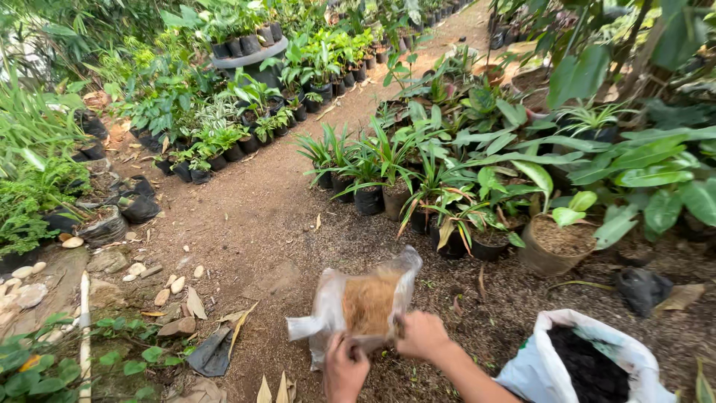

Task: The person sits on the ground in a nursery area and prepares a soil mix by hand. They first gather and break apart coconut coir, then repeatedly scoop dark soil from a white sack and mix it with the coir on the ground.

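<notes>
Both my hands grip a clear plastic bag [362,298] filled with brown fibrous husk, held low in front of me over the dirt ground. My left hand [345,367] clutches the bag's lower edge from below. My right hand [422,336] pinches the bag's lower right side. The bag's open top flares upward and away from me.
A white sack [533,366] of dark soil stands open at the lower right. A brown pot [553,250] with a small green plant sits beyond it. Rows of potted plants [388,175] in black bags line a dirt path [253,216]. Stones [160,287] lie left.
</notes>
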